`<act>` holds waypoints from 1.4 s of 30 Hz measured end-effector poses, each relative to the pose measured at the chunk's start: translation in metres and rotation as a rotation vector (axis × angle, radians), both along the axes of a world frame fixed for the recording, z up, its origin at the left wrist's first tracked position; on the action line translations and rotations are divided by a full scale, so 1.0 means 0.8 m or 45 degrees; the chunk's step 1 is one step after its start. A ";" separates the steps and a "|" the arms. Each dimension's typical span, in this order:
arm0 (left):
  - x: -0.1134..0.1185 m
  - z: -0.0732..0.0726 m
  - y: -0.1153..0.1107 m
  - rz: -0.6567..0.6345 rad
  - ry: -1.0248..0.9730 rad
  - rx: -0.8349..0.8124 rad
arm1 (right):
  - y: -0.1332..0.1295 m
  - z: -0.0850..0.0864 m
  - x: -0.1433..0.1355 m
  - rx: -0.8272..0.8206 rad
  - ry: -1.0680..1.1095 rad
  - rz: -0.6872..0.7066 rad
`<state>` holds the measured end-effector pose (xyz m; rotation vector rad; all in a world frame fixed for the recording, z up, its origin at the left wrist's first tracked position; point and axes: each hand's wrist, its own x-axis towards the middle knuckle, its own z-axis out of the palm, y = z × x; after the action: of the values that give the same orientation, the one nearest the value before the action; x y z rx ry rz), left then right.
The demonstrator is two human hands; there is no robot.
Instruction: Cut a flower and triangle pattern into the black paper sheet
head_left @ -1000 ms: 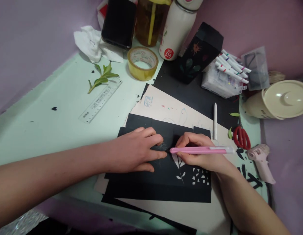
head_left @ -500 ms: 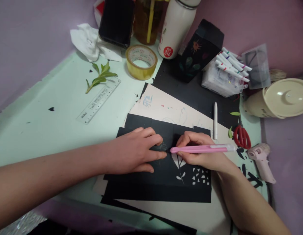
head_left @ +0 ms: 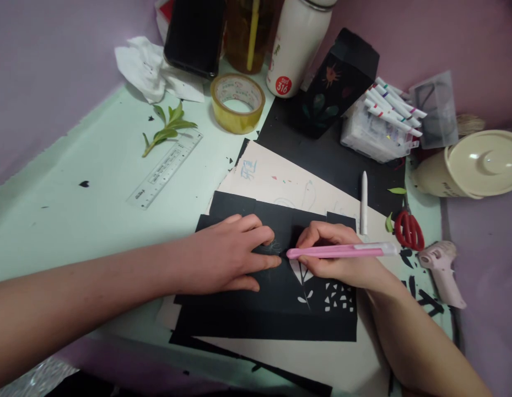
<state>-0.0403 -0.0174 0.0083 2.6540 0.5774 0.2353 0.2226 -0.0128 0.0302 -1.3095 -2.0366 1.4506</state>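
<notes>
My left hand (head_left: 235,253) lies flat with fingers spread on a black card (head_left: 256,320), holding nothing. Between its fingertips and the pen, faint pale flower lines show on the card. My right hand (head_left: 338,256) grips a pink pen-like tool (head_left: 338,251), whose dark tip touches or nearly touches the card just right of my left index finger. Below the tip, a leafy stem and several small shapes are cut through the card's right part. White paper (head_left: 322,358) with pencil drawings lies under the card.
Behind are a tape roll (head_left: 238,103), a white bottle (head_left: 299,47), a black box (head_left: 340,82) and markers (head_left: 394,107). A ruler (head_left: 167,168) and leafy sprig (head_left: 167,132) lie left. On the right are red scissors (head_left: 409,230), a glue gun (head_left: 442,270) and a lidded cup (head_left: 487,162).
The view has shifted very slightly. Both hands, the pink tool and the card look practically the same as before.
</notes>
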 end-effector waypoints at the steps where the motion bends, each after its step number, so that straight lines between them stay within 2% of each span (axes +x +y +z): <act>1: 0.000 0.000 0.000 0.001 0.002 0.001 | 0.000 0.000 0.000 -0.002 -0.002 -0.001; 26: 0.001 0.003 0.001 0.010 -0.011 0.001 | 0.004 -0.003 0.008 -0.087 0.056 0.013; 33: 0.003 0.003 0.000 0.014 0.005 0.055 | 0.001 -0.004 0.005 -0.057 0.183 -0.025; 37: 0.001 0.003 -0.002 -0.001 0.011 0.106 | -0.006 0.010 0.006 -0.034 0.119 -0.128; 42: -0.002 0.002 -0.006 -0.007 0.021 0.179 | -0.023 0.021 0.011 0.156 0.049 -0.332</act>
<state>-0.0416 -0.0223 0.0103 2.7950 0.5783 0.2610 0.2312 -0.0310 0.0467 -1.4218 -1.8197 1.2070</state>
